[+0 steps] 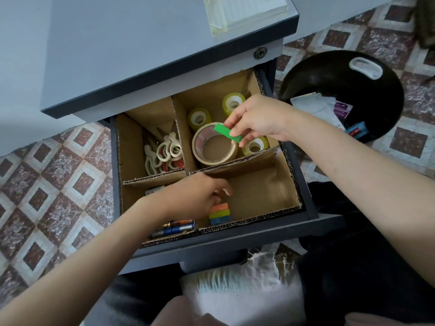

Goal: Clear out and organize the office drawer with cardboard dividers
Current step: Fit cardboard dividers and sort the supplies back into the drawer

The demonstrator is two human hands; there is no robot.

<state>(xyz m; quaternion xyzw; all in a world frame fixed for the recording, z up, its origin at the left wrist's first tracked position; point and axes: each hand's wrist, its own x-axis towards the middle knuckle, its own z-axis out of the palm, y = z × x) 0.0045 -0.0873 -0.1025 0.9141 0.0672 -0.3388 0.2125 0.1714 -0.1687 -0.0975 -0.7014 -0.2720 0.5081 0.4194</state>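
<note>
Right hand (256, 121) hovers over the back right compartment of the open drawer (235, 234), thumb and fingertips pinching one end of a green block (228, 134), which tilts down towards the right above the tape rolls. Left hand (195, 196) reaches into the front of the drawer, its fingers curled down at the top of a small stack (219, 214) of orange, yellow-green and blue blocks; whether it grips one I cannot tell, as the hand hides its own fingertips. Cardboard dividers (233, 164) line the drawer and split it into compartments. At the back left lie scissors (164, 154) with pale and red handles. At the back right a big brown tape (215, 149) stands against the cross divider, with three clear tape rolls around it: one (199, 118) behind it, one (233, 103) farther back and one (255, 145) just beside it on the right. Batteries (174, 228) lie at the front left corner, under the left forearm, near the stack. Above the drawer is the grey desk (141, 43) with a round lock (260, 53) on its front and a notepad (244, 12) on top. Right of the drawer, on the patterned tile floor (58, 172), stands a black bin (341, 67) holding papers (313, 107).
</note>
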